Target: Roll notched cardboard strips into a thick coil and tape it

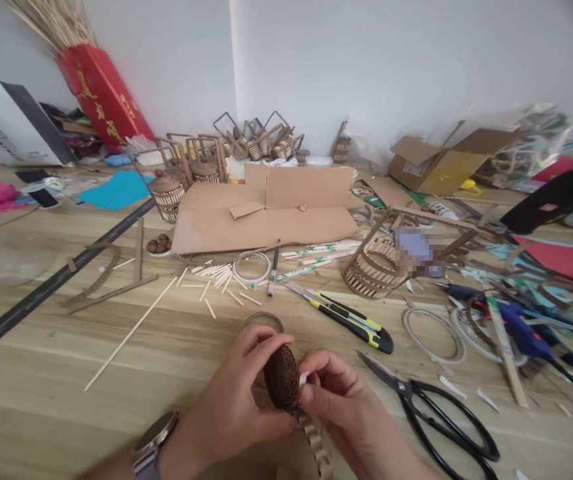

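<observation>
My left hand (pixel 236 380), with a watch on its wrist, grips a dark brown round coiled piece (pixel 280 379) by its edges, thumb below and fingers above. The piece stands tilted, its ridged face partly turned to the right. Close against its right edge, my right hand (pixel 334 393) pinches a small white scrap (pixel 303 378) between thumb and fingertips. A notched, light brown woven strip (pixel 316 445) runs down below the coiled piece; whether it is joined to it, I cannot tell. Just behind my left hand lies a roll of tape (pixel 261 315), partly hidden.
Black-handled scissors (pixel 446 420) lie open at the right, below a yellow-black utility knife (pixel 349 318). Further right is a blue glue gun (pixel 519 330). A slatted basket (pixel 374 270), short sticks (pixel 216 273) and folded cardboard (pixel 266 210) stand or lie beyond. Small finished baskets (pixel 166 193) are at the back.
</observation>
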`<action>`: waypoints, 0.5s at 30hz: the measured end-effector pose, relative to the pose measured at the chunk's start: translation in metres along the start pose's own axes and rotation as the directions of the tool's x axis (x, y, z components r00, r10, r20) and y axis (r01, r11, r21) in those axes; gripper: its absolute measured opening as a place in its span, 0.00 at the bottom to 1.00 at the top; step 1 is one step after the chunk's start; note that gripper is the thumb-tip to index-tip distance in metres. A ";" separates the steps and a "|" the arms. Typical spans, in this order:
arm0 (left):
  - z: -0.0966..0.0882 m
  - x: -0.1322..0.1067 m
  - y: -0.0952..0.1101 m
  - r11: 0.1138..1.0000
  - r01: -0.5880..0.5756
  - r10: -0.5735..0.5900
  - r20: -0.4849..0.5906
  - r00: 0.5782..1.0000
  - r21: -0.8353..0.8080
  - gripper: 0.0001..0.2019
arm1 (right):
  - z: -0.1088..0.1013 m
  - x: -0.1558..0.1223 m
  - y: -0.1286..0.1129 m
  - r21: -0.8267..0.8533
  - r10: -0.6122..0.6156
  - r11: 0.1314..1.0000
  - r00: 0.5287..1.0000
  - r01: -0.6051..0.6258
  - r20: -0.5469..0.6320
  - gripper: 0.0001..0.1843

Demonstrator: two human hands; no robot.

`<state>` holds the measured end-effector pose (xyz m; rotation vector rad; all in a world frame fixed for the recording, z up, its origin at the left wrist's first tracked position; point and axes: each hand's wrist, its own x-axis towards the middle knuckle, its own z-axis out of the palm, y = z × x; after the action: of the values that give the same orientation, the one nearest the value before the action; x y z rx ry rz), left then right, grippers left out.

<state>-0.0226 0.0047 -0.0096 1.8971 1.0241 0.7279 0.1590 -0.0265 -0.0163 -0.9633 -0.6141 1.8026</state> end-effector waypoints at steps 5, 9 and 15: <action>0.000 0.001 0.002 0.999 0.027 -0.027 0.014 1.000 -0.029 0.36 | -0.002 0.001 0.004 -0.041 -0.086 0.995 0.996 0.086 0.005 0.15; 0.000 0.001 0.003 0.998 0.038 -0.037 0.014 0.999 -0.052 0.36 | -0.005 0.003 0.009 -0.108 -0.177 0.977 0.982 0.183 0.058 0.14; -0.001 0.000 0.000 0.999 0.018 -0.018 0.002 1.000 -0.047 0.35 | -0.004 0.007 0.010 -0.289 -0.444 0.839 0.887 0.462 0.126 0.10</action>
<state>-0.0236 0.0046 -0.0087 1.8458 1.0130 0.7338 0.1554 -0.0245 -0.0285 -0.8814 -1.0910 1.3294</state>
